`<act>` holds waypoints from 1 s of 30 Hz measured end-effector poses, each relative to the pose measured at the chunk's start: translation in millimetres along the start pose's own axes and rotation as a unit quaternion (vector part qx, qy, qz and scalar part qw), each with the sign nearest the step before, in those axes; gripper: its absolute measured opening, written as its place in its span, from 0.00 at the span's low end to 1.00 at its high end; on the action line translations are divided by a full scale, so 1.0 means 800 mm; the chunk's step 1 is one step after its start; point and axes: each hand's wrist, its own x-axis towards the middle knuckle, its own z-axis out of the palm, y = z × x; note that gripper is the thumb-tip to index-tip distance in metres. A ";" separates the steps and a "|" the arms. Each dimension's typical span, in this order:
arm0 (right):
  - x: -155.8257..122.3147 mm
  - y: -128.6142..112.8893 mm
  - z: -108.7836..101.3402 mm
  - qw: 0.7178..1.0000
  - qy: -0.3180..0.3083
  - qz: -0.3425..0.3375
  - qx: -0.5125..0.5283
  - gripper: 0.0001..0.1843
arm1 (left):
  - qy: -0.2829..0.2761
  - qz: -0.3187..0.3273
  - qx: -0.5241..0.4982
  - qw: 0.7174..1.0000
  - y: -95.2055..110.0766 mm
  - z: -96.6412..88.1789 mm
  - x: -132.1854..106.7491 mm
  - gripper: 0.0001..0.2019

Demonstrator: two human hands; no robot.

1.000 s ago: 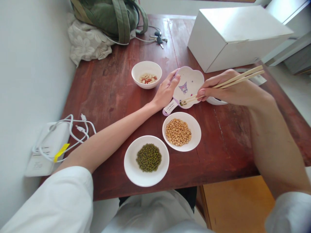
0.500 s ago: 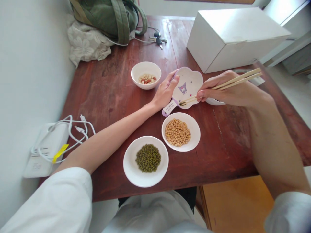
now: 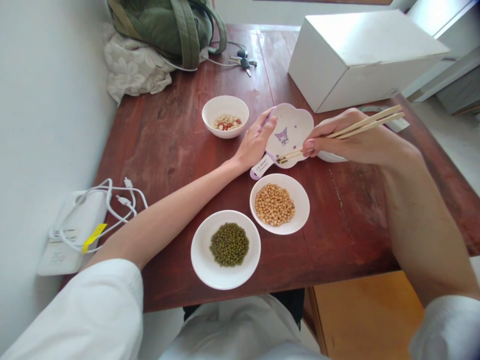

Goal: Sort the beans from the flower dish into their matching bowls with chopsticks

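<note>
My left hand is closed on the left side of a flower-shaped dish with a purple rim, a short handle and a cartoon print. A pair of wooden chopsticks is in my right hand, tips down inside the dish near its handle. Something small and dark lies at the tips, too small to make out. Nearby are a white bowl of nuts, a bowl of yellow soybeans and a bowl of green mung beans. Another white bowl is mostly hidden under my right hand.
A big white box stands at the back right. Toward the back left are a green bag, a patterned cloth and keys. White cables lie over a white power strip or charger by the wall.
Almost nothing differs. The chopsticks' tips have shifted very slightly inside the dish, while my left hand keeps its grip in the same place.
</note>
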 end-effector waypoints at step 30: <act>-0.001 -0.003 0.004 0.999 0.034 -0.011 0.037 0.18 | 0.009 0.001 -0.008 1.000 0.006 0.000 -0.002 0.36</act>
